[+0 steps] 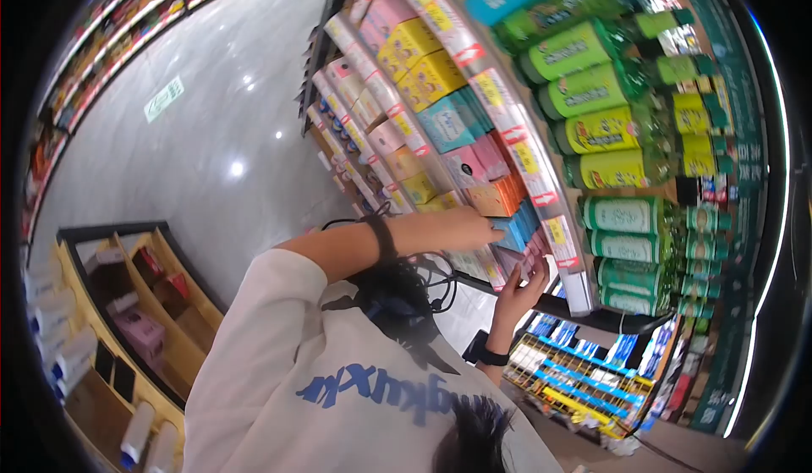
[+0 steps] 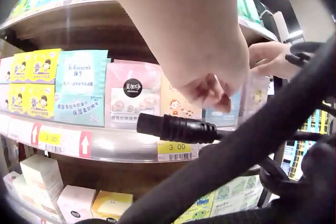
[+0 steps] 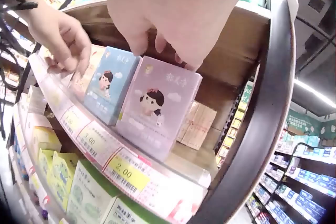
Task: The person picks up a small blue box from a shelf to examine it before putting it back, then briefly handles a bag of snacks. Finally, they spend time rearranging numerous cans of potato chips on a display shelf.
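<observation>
Bent and bunched, the fingers of the left hand (image 1: 457, 228) (image 2: 210, 85) (image 3: 63, 40) hang in front of an orange-pink box (image 2: 178, 98) and a light blue box (image 3: 111, 85); contact cannot be told. The right hand (image 1: 520, 295) (image 2: 273, 58) (image 3: 173, 14) reaches over a light purple box (image 3: 157, 106) with a cartoon girl on it, its fingertips at the box's top edge. Both boxes stand upright and side by side, leaning back slightly. A pink packet (image 2: 134, 95) is left of the orange-pink box.
Price labels (image 3: 126, 174) line the shelf edge. Green bottles (image 1: 622, 215) stand on the shelf above, and more boxes (image 2: 76, 203) below. A wooden display unit (image 1: 182, 304) is at the lower left. Black cables (image 2: 178, 129) cross the left wrist view. Behind the purple box lies a beige bundle (image 3: 197, 124).
</observation>
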{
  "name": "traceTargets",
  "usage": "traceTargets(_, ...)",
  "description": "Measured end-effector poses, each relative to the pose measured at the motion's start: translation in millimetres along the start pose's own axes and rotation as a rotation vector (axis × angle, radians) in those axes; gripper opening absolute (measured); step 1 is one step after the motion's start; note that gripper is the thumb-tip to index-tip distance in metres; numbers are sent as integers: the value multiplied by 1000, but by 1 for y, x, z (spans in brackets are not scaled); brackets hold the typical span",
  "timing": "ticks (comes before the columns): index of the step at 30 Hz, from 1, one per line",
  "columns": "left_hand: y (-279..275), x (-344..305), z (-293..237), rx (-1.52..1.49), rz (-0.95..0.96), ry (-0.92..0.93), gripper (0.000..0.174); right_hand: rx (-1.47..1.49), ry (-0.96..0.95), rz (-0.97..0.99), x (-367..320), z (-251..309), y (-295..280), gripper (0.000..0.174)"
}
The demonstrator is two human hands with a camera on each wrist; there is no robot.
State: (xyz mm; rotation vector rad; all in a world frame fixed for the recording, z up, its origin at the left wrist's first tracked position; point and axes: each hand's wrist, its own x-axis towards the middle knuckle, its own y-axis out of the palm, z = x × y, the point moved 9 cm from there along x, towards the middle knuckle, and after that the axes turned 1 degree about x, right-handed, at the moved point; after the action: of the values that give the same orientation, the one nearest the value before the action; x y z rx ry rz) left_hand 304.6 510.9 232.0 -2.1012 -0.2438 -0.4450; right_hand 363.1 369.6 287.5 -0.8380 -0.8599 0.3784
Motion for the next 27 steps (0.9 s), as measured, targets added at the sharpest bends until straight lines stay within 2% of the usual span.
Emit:
traceTargets(3, -28, 11, -26, 77, -108, 73, 38, 24, 208, -28, -20, -20, -4, 38)
traceTargets(6, -30, 20, -34, 125, -102, 65, 43, -77, 143, -84, -26, -16, -9, 38)
traceTargets(8, -17, 21, -29, 153, -44, 43, 45, -72, 192, -148, -32, -20, -13, 37)
traceTargets(11, -18, 22, -29, 124, -70, -24, 47, -29, 215, -188, -37, -21, -16, 38)
traceTargets(14, 0, 25, -17, 212, 33, -94, 46, 20, 228, -233, -45, -21, -19, 38)
traceTargets(17, -3, 25, -17, 182, 7, -76, 42, -37, 236, -257, -48, -19, -25, 35)
traceTargets(18, -1, 27, -18, 229, 50, -49, 36, -47, 229, -263, -49, -18, -27, 35)
traceTargets(21, -12, 30, -21, 246, 152, -14, 29, -93, 197, -283, -47, -8, -37, 34)
traceTargets(22, -17, 33, -22, 189, 214, -80, 29, -81, 185, -282, -44, -2, -42, 33)
traceTargets(23, -23, 35, -27, 164, 240, -65, 29, -72, 170, -278, -43, 1, -45, 33)
traceTargets(27, -59, 42, -54, 67, 295, 3, 30, 156, 216, -163, -37, 5, -37, 36)
